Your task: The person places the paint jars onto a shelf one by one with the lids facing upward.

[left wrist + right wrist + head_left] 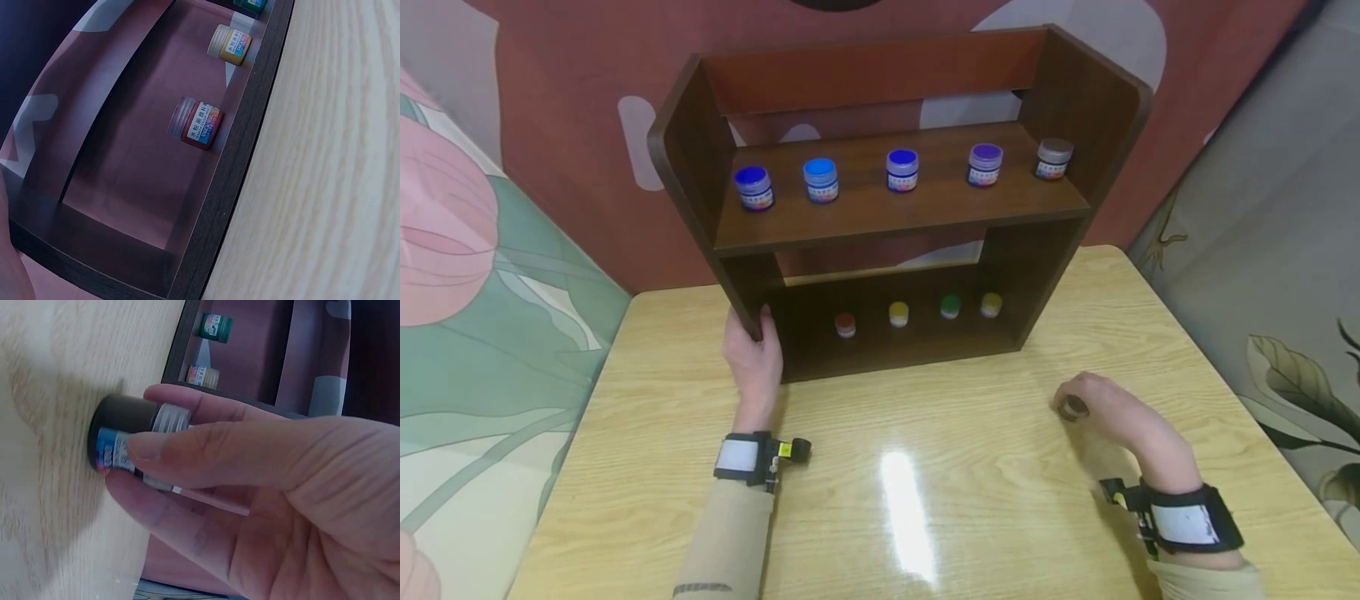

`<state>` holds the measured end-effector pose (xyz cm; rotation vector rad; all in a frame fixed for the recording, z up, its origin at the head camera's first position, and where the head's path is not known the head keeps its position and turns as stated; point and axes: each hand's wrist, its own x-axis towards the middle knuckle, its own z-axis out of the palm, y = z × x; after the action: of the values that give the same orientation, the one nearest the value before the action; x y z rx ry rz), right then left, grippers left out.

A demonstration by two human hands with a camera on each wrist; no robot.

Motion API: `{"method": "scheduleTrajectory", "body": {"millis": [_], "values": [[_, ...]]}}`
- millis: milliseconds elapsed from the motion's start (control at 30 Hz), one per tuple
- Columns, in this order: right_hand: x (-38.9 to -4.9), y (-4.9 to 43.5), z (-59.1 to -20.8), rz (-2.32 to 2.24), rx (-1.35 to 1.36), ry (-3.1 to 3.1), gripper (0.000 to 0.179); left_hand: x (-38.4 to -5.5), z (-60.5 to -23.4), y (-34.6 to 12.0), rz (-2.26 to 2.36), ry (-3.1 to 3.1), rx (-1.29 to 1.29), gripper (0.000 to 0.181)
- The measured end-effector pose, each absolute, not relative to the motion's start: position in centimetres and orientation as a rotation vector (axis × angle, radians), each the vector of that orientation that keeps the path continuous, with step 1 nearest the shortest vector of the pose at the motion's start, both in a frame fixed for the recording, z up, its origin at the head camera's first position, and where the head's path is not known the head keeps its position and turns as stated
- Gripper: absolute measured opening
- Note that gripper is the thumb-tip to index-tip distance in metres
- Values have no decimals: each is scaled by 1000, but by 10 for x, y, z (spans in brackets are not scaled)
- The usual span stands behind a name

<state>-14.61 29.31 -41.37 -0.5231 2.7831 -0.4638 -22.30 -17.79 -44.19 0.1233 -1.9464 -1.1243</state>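
Note:
My right hand [1101, 408] grips a small dark paint jar [125, 422] with a clear ribbed lid and a white and blue label. In the right wrist view, thumb and fingers pinch the jar around its lid and side, its dark base close to the tabletop. My left hand [755, 358] holds the left side panel of a dark brown two-tier shelf [895, 225], thumb on the inner face, the other fingers hidden behind it. Nearest that hand inside the lower tier is a red-brown paint jar [200, 123].
Blue and purple jars, among them a light blue jar [821, 181], and a grey-lidded jar [1054, 159] line the upper tier. Yellow jars and a green jar [950, 307] stand in the lower tier. The wooden table [970, 467] meets patterned walls at left, back and right.

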Motion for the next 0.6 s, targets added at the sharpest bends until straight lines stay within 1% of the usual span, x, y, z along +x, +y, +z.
{"method": "scheduleTrajectory", "body": {"millis": [267,500,600], "values": [[-152,288,-414,-473,-553,2812,24,-223,-442,-177,-1119,-1926,117,31],[-159,268,-412,-499,-662,2869,27,-223,-443,-178,-1121,-1936,123,32],[-162,258,-412,-528,-701,2876,25,-224,-444,-178,-1116,-1934,129,32]]}}
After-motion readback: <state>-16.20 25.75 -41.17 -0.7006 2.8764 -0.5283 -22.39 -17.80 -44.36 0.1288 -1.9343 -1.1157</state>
